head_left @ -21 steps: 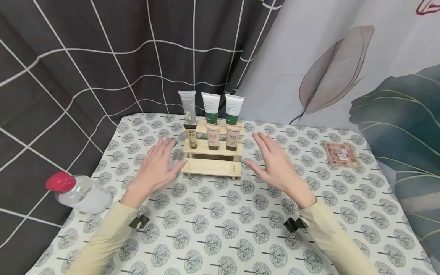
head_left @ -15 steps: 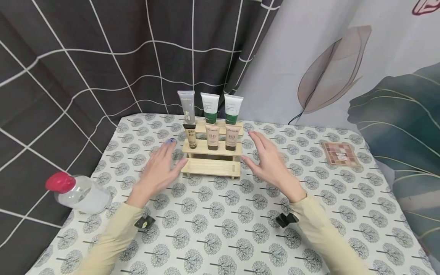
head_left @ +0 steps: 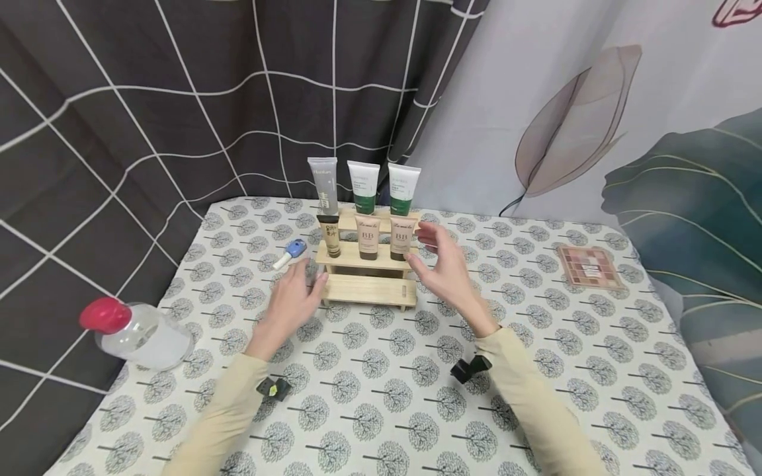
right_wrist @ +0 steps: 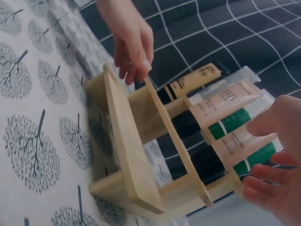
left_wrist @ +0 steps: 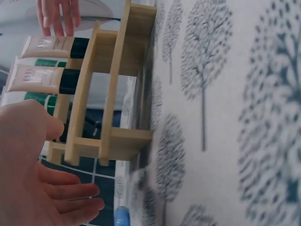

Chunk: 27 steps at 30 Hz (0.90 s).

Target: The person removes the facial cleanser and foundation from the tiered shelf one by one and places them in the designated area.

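A three-step wooden stand (head_left: pixel 364 289) holds two rows of tubes. On its top step are a grey tube (head_left: pixel 324 185) and two white-and-green tubes (head_left: pixel 364 186). The middle step bears a small gold tube (head_left: pixel 330 236) and two pink BB cream tubes (head_left: pixel 368 238); the bottom step is bare. My left hand (head_left: pixel 290 303) is at the stand's left end, fingers relaxed, thumb near the bottom step. At the other end, my right hand (head_left: pixel 445 268) has its thumb and loosely bent fingers (right_wrist: pixel 263 181) close around the right-hand BB cream tube (right_wrist: pixel 240 143), not gripping it.
Behind the left hand lies a small blue bottle with a white cap (head_left: pixel 290 254). A clear bottle with a red top (head_left: pixel 145 334) is at the table's left edge, and a makeup palette (head_left: pixel 592 268) lies at right. Curtains (head_left: pixel 208 79) hang behind the patterned tablecloth (head_left: pixel 393 396).
Both hands have moved inward toward the stand. The left hand slid right and nearer, uncovering the small blue bottle; the right hand moved left to the right-hand BB cream tube, its fingers bending.
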Each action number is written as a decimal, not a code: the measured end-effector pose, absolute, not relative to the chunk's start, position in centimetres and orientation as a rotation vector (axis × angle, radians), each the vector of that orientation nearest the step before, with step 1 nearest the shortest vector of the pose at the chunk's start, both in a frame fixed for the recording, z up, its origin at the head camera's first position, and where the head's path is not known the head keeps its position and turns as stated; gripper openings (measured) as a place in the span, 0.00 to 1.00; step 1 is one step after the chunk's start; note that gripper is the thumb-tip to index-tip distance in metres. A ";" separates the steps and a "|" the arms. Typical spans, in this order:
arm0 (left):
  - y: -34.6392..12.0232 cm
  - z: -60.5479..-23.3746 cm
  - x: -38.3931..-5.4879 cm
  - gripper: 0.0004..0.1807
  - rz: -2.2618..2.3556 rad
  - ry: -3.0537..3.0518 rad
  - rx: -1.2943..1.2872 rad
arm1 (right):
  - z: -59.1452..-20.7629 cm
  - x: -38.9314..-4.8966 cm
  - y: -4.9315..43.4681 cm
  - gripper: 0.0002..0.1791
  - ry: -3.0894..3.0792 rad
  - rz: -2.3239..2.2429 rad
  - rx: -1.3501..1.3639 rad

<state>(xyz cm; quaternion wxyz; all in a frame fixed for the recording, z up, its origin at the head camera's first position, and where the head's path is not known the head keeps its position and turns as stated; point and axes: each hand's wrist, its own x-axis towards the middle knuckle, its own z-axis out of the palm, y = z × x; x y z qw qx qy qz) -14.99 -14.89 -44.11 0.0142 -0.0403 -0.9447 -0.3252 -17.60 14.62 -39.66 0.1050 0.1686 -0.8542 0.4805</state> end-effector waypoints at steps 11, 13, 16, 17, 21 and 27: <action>-14.2 -46.0 -15.4 0.33 -1.231 -2.878 -0.010 | -41.2 -18.7 13.0 0.27 -2.444 1.578 0.438; -14.1 -46.4 -15.5 0.31 -1.261 -2.851 0.006 | -41.4 -18.8 12.8 0.24 -2.436 1.582 0.416; -13.9 -46.8 -15.7 0.28 -1.344 -2.792 0.046 | -41.6 -19.0 12.6 0.21 -2.415 1.584 0.393; -13.9 -47.0 -15.7 0.27 -1.375 -2.770 0.063 | -41.7 -19.1 12.6 0.20 -2.410 1.581 0.387; -13.8 -47.5 -15.7 0.25 -1.517 -2.682 0.154 | -41.8 -19.2 12.5 0.19 -2.383 1.576 0.385; -14.0 -47.9 -15.7 0.24 -1.666 -2.598 0.266 | -41.7 -19.1 12.7 0.19 -2.357 1.594 0.386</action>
